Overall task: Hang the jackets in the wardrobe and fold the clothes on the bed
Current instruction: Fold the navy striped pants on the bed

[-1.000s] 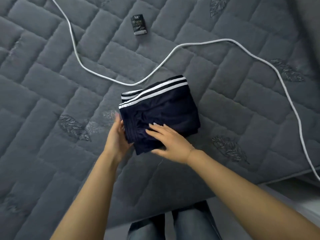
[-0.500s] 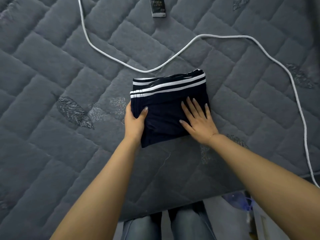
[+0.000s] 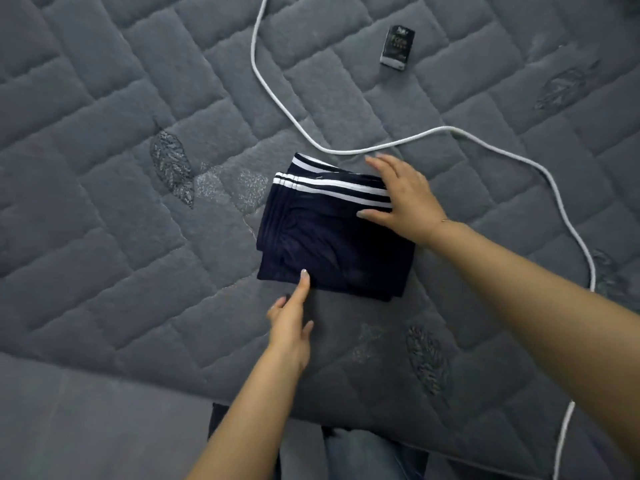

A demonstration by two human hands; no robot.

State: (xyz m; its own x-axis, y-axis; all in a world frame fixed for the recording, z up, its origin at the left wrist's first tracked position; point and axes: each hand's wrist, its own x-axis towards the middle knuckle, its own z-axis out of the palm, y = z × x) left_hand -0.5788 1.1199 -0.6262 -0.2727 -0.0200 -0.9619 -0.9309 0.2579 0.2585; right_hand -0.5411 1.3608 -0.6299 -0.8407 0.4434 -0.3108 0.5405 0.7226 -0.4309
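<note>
A folded navy garment [image 3: 322, 237] with white stripes along its far edge lies flat on the grey quilted bed [image 3: 121, 220]. My right hand [image 3: 403, 199] rests flat on the garment's far right corner, fingers straight and spread over the striped edge. My left hand [image 3: 291, 320] lies on the bed just in front of the garment, one straight finger touching its near left edge. Neither hand grips anything.
A white cable [image 3: 346, 150] snakes over the bed just beyond the garment and runs down the right side. A small dark packet [image 3: 396, 48] lies further back. The bed's near edge and my jeans [image 3: 363, 455] are at the bottom.
My left hand has let go of the garment's left edge and drawn back to its near edge. My right hand has slid from the middle to the far right corner. The view has shifted.
</note>
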